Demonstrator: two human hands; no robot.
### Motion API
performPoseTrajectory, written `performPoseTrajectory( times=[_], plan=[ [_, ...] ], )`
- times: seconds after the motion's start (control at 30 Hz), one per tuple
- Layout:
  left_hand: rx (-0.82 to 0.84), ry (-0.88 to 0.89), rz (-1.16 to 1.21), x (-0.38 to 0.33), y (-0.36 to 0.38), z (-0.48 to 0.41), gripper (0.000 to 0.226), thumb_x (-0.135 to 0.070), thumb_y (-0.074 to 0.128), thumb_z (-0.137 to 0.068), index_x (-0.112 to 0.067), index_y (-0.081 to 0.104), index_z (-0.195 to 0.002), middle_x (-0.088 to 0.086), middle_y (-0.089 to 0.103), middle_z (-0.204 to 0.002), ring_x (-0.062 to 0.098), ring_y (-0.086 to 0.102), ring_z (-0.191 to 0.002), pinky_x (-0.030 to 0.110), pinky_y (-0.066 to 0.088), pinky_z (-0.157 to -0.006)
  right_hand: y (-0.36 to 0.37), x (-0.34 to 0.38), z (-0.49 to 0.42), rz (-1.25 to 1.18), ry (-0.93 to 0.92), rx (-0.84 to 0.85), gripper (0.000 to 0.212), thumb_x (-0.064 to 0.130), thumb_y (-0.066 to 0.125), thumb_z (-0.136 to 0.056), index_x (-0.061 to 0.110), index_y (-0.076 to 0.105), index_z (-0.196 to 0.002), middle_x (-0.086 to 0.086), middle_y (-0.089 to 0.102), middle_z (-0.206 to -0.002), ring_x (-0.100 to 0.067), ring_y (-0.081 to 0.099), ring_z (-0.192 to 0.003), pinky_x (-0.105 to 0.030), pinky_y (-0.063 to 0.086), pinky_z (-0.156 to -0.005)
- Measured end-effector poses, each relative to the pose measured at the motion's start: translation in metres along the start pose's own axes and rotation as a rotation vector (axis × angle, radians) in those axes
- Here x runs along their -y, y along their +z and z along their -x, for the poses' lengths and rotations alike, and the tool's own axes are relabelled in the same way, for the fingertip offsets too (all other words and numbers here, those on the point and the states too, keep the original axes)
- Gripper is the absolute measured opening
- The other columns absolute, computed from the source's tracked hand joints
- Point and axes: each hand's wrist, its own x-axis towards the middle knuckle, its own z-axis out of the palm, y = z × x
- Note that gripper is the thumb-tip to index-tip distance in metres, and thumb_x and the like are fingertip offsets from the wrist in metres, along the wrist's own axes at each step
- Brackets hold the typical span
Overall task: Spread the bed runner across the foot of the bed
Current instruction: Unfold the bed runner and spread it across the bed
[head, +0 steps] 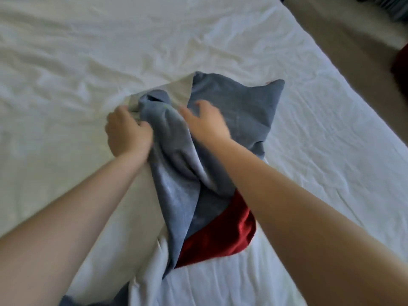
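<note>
Forearms come in from the bottom edge, both bare, meeting over the middle of a bed (320, 140) covered by a creased white sheet (77, 62). Nearest the camera, the bed runner (176, 173), blue-grey on one face and pale on the other, lies bunched and twisted in a long heap, with its near end trailing off the bottom of the picture. A piece of red cloth (220, 235) shows from under its right side, touching it; whether it is part of the same piece I cannot tell. Further up, the left hand (127, 131) is clenched around a gathered fold of the blue and pale fabric. The right hand (205, 124), blurred, lies palm down on the blue fabric just beside it, fingers spread and loose. Beyond the hands the blue end lies flat on the sheet. Past the bed's right edge is beige floor (342, 40), with something dark red (400, 62) at the frame's edge.
</note>
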Motion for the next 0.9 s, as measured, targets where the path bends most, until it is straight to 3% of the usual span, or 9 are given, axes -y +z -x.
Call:
performPoseTrajectory(
  times=[0.1,0.2,0.37,0.5,0.57,0.63,0.73,0.83,0.9],
  plan=[
    [-0.004,0.383,0.117,0.008,0.014,0.05,0.041,-0.004,0.057,-0.079,-0.003,0.056,-0.12,0.017,0.058,-0.117,0.033,0.052,-0.112,0.039,0.04,-0.096,-0.018,-0.054,-0.012,0.14,0.173,-0.268,0.045,0.04,0.054,-0.087,0.016,0.051,-0.125,-0.009,0.05,-0.13,-0.029,0.049,-0.118,-0.045,0.043,-0.097],
    [0.177,0.653,0.166,0.005,0.034,0.102,0.035,-0.008,0.057,-0.079,-0.009,0.061,-0.114,0.008,0.061,-0.11,0.025,0.056,-0.105,0.039,0.046,-0.092,-0.044,-0.113,-0.023,0.179,0.487,-0.446,0.049,0.028,0.057,-0.083,0.006,0.046,-0.125,-0.018,0.049,-0.127,-0.037,0.048,-0.118,-0.046,0.044,-0.094],
    [0.529,0.633,-0.021,-0.02,0.086,0.169,0.058,-0.05,0.058,-0.076,-0.022,0.046,-0.125,-0.002,0.05,-0.117,0.02,0.049,-0.106,0.037,0.051,-0.083,-0.056,-0.159,-0.051,-0.422,0.71,-0.29,0.046,0.027,0.076,-0.073,0.005,0.051,-0.104,-0.01,0.057,-0.098,-0.029,0.059,-0.09,-0.034,0.046,-0.071],
    [0.493,0.615,-0.266,-0.048,0.126,0.188,0.104,-0.062,0.071,-0.058,-0.015,0.03,-0.141,0.012,0.035,-0.141,0.029,0.035,-0.126,0.042,0.035,-0.102,-0.068,-0.164,-0.071,-0.34,0.476,-0.236,0.024,0.014,0.078,-0.061,0.015,0.06,-0.076,-0.007,0.068,-0.086,-0.023,0.066,-0.079,-0.035,0.056,-0.069],
    [0.453,0.64,-0.382,-0.063,0.139,0.189,0.11,-0.055,0.073,-0.062,-0.013,0.018,-0.148,0.016,0.026,-0.149,0.03,0.03,-0.132,0.044,0.028,-0.108,-0.087,-0.156,-0.08,-0.244,0.3,-0.291,0.02,0.012,0.072,-0.058,0.019,0.056,-0.068,0.002,0.065,-0.074,-0.018,0.065,-0.072,-0.035,0.057,-0.068],
    [0.362,0.65,-0.446,-0.076,0.146,0.185,0.09,-0.031,0.063,-0.078,-0.014,0.012,-0.15,0.017,0.032,-0.146,0.032,0.04,-0.125,0.044,0.035,-0.103,-0.112,-0.14,-0.092,-0.221,0.152,-0.341,0.019,0.011,0.065,-0.058,0.018,0.055,-0.072,0.006,0.059,-0.07,-0.012,0.06,-0.066,-0.032,0.055,-0.061],
    [0.103,0.625,-0.392,-0.088,0.137,0.159,0.062,-0.007,0.049,-0.083,-0.016,0.038,-0.143,0.012,0.062,-0.107,0.031,0.06,-0.084,0.039,0.047,-0.067,-0.143,-0.101,-0.115,-0.256,0.031,-0.38,0.02,0.014,0.061,-0.058,0.018,0.051,-0.075,0.004,0.053,-0.071,-0.015,0.054,-0.067,-0.037,0.053,-0.062],
    [0.058,0.494,-0.329,-0.082,0.11,0.116,0.032,-0.013,0.051,-0.088,-0.02,0.061,-0.117,0.008,0.067,-0.084,0.034,0.062,-0.074,0.041,0.048,-0.061,-0.151,-0.057,-0.134,-0.358,-0.167,-0.105,0.015,0.021,0.061,-0.062,0.021,0.049,-0.072,0.004,0.049,-0.071,-0.012,0.048,-0.068,-0.033,0.043,-0.059],
    [0.071,0.38,-0.335,-0.062,0.093,0.086,0.023,-0.017,0.054,-0.086,-0.021,0.063,-0.107,0.01,0.067,-0.086,0.035,0.06,-0.081,0.043,0.047,-0.066,-0.143,-0.043,-0.138,-0.252,-0.236,0.11,0.022,0.021,0.054,-0.07,0.023,0.058,-0.091,0.005,0.052,-0.081,-0.012,0.05,-0.076,-0.025,0.04,-0.064]
  ],
)
